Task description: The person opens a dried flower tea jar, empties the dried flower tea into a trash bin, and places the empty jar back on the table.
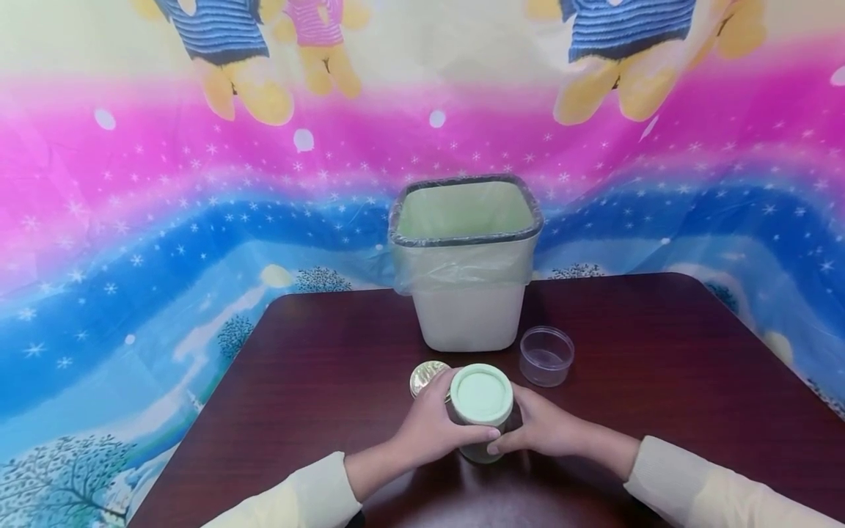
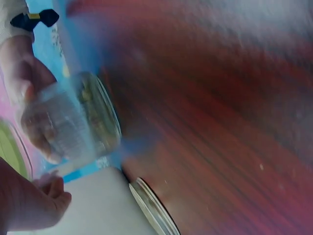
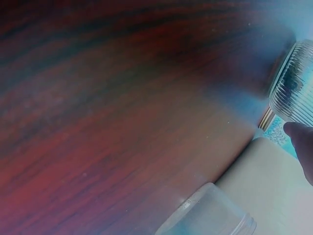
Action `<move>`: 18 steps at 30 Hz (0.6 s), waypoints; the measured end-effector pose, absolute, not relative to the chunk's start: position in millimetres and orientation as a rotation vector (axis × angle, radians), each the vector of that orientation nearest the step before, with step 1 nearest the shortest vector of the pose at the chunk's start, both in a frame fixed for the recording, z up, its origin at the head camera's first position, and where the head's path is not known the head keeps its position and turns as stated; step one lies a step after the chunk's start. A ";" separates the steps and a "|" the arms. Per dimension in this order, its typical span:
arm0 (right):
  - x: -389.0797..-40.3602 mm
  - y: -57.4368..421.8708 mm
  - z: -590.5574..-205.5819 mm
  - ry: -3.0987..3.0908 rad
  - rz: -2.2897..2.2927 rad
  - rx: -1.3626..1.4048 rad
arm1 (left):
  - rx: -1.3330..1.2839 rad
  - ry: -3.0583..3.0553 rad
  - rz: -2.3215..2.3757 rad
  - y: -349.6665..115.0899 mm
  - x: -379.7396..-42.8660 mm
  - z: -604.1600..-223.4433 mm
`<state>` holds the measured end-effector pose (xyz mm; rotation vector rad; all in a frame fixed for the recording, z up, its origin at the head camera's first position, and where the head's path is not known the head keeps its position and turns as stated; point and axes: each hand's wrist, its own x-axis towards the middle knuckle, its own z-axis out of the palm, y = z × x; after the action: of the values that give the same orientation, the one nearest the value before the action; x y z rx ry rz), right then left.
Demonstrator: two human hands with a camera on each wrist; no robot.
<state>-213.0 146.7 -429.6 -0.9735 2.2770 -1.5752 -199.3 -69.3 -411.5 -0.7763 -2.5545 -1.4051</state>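
A clear ribbed jar (image 1: 485, 452) with a pale green lid (image 1: 482, 394) stands upright near the middle of the table, tipped slightly toward the camera. My left hand (image 1: 432, 425) grips its left side, thumb across the front. From the right, my right hand (image 1: 544, 425) holds it too, and the two thumbs meet at the front. In the left wrist view, something greenish-brown lies low inside the jar (image 2: 95, 115). A shiny gold round tin or lid (image 1: 428, 378) is just behind my left hand. Beyond my right hand sits a clear round plastic tub (image 1: 546, 357).
A pale bin (image 1: 469, 315) lined with a clear bag stands behind the jar, its dark rim (image 1: 462, 240) facing up. The dark red wooden table (image 1: 297, 367) has rounded far corners. A printed cloth (image 1: 132, 220) hangs along the back.
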 end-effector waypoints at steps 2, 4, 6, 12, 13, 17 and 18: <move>-213.0 146.9 -429.4 2.268 -1.577 -0.973 | -0.724 -2.557 -1.407 -66.7 -195.9 -411.3; -213.0 146.8 -429.4 2.262 -1.577 -0.971 | -0.679 -2.565 -1.417 -64.8 -192.9 -411.1; -212.8 146.6 -429.6 2.264 -1.572 -0.969 | -0.652 -2.574 -1.416 -63.7 -190.9 -410.9; -212.6 147.3 -429.7 2.279 -1.571 -0.967 | -0.700 -2.583 -1.374 -65.6 -192.8 -409.6; -212.7 147.4 -429.7 2.277 -1.572 -0.969 | -0.717 -2.585 -1.370 -66.8 -193.8 -409.2; -212.7 147.4 -430.2 2.267 -1.578 -0.966 | -0.784 -2.614 -1.418 -72.4 -199.2 -407.3; -212.8 147.4 -430.3 2.267 -1.576 -0.964 | -0.805 -2.618 -1.442 -74.0 -201.0 -407.2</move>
<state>-212.8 147.4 -430.3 -0.9642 2.2674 -1.5762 -201.0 -74.0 -407.2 -0.8046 -2.6184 -1.4425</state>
